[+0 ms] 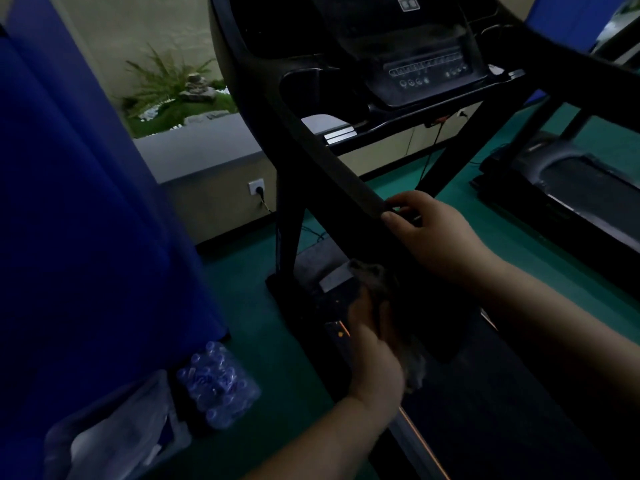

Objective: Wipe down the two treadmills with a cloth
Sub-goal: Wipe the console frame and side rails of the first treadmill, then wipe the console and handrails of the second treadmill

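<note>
Bottle pack (218, 384) left of treadmill (346, 174), on floor (277, 358).

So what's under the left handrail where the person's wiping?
Under the handrail the left hand holds a cloth against its lower end. Below lie the treadmill's side rail and green floor. The cloth hides the rail's end.

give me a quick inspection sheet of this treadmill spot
surface: green floor, dim light
job's things: near treadmill; second treadmill at right; cloth against the near handrail
clutter: pack of water bottles and a plastic bag on the floor
grippers: left hand holds the cloth; right hand grips the handrail
cables: plug in wall socket, cord trailing down
surroundings: blue curtain, potted fern
</note>
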### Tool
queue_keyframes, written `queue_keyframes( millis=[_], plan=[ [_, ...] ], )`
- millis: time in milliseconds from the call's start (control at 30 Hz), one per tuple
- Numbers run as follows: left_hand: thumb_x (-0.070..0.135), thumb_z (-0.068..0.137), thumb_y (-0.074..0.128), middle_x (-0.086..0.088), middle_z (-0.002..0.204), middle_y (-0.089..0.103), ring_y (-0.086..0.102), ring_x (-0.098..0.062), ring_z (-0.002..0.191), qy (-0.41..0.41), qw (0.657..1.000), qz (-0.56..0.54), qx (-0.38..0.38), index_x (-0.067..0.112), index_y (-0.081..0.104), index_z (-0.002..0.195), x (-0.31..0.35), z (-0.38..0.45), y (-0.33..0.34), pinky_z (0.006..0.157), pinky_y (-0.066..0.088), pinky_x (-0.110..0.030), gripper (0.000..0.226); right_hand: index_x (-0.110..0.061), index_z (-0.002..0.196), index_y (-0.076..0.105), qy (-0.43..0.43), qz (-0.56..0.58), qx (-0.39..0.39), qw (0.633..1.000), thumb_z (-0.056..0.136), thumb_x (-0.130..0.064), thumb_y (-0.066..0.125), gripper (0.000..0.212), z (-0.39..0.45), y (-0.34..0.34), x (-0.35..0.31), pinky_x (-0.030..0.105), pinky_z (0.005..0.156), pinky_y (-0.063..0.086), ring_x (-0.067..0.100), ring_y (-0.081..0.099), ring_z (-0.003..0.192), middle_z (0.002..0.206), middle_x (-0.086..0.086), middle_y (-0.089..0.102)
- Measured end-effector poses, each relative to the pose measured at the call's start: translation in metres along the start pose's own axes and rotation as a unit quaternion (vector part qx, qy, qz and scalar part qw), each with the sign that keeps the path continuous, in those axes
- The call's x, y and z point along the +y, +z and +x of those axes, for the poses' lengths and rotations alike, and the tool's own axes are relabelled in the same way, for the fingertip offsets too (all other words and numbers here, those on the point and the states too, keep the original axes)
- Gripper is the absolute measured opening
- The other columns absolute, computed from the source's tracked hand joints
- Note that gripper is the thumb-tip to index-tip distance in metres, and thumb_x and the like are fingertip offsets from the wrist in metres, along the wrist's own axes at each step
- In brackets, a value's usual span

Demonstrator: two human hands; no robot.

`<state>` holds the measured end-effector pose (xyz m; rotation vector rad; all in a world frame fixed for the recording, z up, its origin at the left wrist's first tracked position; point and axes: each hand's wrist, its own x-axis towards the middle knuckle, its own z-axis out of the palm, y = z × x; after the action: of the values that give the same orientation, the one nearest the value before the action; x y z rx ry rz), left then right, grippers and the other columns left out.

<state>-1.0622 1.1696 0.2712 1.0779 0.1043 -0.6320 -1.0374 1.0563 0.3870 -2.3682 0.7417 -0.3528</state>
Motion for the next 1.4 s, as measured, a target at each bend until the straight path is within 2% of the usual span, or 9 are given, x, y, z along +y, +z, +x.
queue_keyframes(
  millis=[67, 200, 400, 533, 633, 767, 900, 1033, 1400],
  plan=[
    [0.025, 0.1, 0.046, -0.001, 0.111, 0.07, 0.067, -0.013, 0.101, 0.021, 0.999, 0.009, 0.033, 0.03, 0.069, 0.106, 0.015, 0.015, 0.003, 0.087, 0.054, -0.026, 0.025, -0.028, 0.118, 0.06, -0.016, 0.022, 0.004, 1.0, 0.092, -0.033, 0.059, 0.027, -0.01, -0.006, 0.005, 0.016, 0.071, 0.044, 0.005, 0.059, 0.088, 0.106, -0.01, 0.063],
    [0.046, 0.084, 0.051, -0.006, 0.123, 0.066, 0.06, -0.029, 0.116, 0.088, 0.993, 0.064, 0.038, 0.057, 0.061, 0.105, 0.011, 0.037, 0.005, 0.104, 0.043, -0.053, 0.026, -0.03, 0.119, 0.06, -0.074, 0.02, 0.045, 0.996, 0.092, -0.031, 0.057, 0.027, -0.048, -0.01, 0.026, 0.019, 0.086, 0.041, 0.004, 0.054, 0.1, 0.114, -0.008, 0.057],
    [0.044, 0.087, 0.048, 0.0, 0.128, 0.063, 0.059, -0.02, 0.118, 0.084, 0.993, 0.061, 0.048, 0.059, 0.06, 0.103, -0.014, -0.003, 0.024, 0.106, 0.042, -0.049, 0.025, -0.032, 0.12, 0.061, -0.11, 0.06, 0.056, 0.991, 0.093, -0.033, 0.056, 0.028, -0.076, -0.018, 0.055, 0.006, 0.081, 0.034, 0.0, 0.05, 0.099, 0.11, -0.013, 0.053],
    [0.032, 0.098, 0.043, 0.003, 0.128, 0.062, 0.058, -0.014, 0.118, 0.071, 0.99, 0.112, 0.057, 0.038, 0.055, 0.126, -0.026, -0.042, 0.031, 0.108, 0.041, -0.043, 0.031, -0.034, 0.127, 0.057, -0.116, 0.073, 0.045, 0.989, 0.093, -0.032, 0.056, 0.034, -0.09, -0.022, 0.07, 0.01, 0.084, 0.038, 0.002, 0.051, 0.101, 0.112, -0.009, 0.054],
    [0.043, 0.089, 0.048, 0.004, 0.12, 0.066, 0.061, -0.014, 0.114, 0.074, 0.981, 0.181, 0.021, 0.035, 0.061, 0.114, -0.029, -0.062, 0.022, 0.106, 0.044, -0.044, 0.029, -0.034, 0.129, 0.055, -0.103, 0.089, 0.04, 0.99, 0.091, -0.019, 0.06, 0.042, -0.107, -0.026, 0.083, 0.013, 0.086, 0.041, 0.001, 0.052, 0.1, 0.112, -0.01, 0.053],
    [0.027, 0.096, 0.054, 0.003, 0.135, 0.057, 0.053, -0.013, 0.125, 0.054, 0.953, 0.291, -0.057, 0.018, 0.051, 0.136, -0.024, -0.079, -0.01, 0.108, 0.04, -0.033, 0.041, -0.038, 0.11, 0.06, -0.046, 0.108, 0.053, 0.992, 0.088, -0.012, 0.062, 0.034, -0.143, -0.03, 0.115, 0.0, 0.076, 0.036, -0.007, 0.055, 0.087, 0.101, -0.01, 0.057],
    [0.02, 0.097, 0.054, 0.017, 0.115, 0.053, 0.05, 0.002, 0.105, 0.028, 0.892, 0.438, -0.108, 0.027, 0.046, 0.135, -0.022, -0.087, -0.045, 0.087, 0.037, -0.014, 0.038, -0.039, 0.1, 0.059, 0.059, 0.129, 0.04, 0.989, 0.087, -0.008, 0.062, 0.034, -0.201, -0.025, 0.152, 0.019, 0.083, 0.048, 0.007, 0.063, 0.09, 0.098, -0.006, 0.066],
    [0.024, 0.096, 0.056, 0.014, 0.117, 0.05, 0.047, -0.002, 0.105, -0.002, 0.781, 0.591, -0.199, 0.023, 0.045, 0.14, -0.029, -0.085, -0.07, 0.085, 0.036, -0.016, 0.045, -0.045, 0.095, 0.058, 0.172, 0.135, 0.048, 0.975, 0.087, -0.01, 0.064, 0.036, -0.277, -0.015, 0.175, 0.029, 0.089, 0.051, 0.007, 0.065, 0.093, 0.097, -0.009, 0.068],
    [0.028, 0.086, 0.068, 0.006, 0.115, 0.045, 0.05, -0.009, 0.099, 0.105, 0.549, 0.7, -0.444, 0.032, 0.051, 0.131, -0.075, -0.131, -0.043, 0.086, 0.036, -0.018, 0.048, -0.038, 0.098, 0.062, 0.377, 0.175, 0.181, 0.891, 0.09, -0.015, 0.061, 0.024, -0.459, -0.002, 0.17, 0.014, 0.076, 0.045, -0.001, 0.062, 0.092, 0.096, -0.015, 0.067]
  ],
)
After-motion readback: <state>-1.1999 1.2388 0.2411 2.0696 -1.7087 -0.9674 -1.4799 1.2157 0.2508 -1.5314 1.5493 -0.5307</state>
